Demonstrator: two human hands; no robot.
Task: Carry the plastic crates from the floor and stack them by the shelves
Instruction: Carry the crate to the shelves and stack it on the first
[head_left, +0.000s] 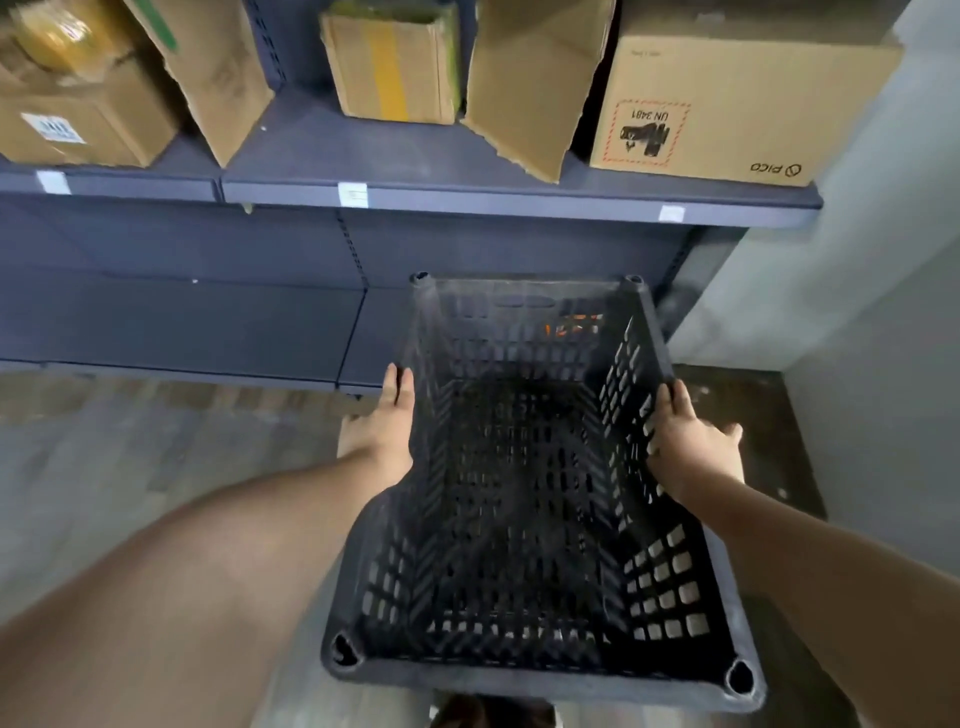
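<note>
Crate (530, 493): black plastic, lattice walls and floor, open top, socket holes at the corners.
Where: held in front of the dark shelves (291, 312), over the floor.
Left hand (387, 421): gripping the left rim.
Right hand (685, 441): gripping the right rim.
Count: one crate; about five cardboard boxes (727, 104) on the shelf.
</note>
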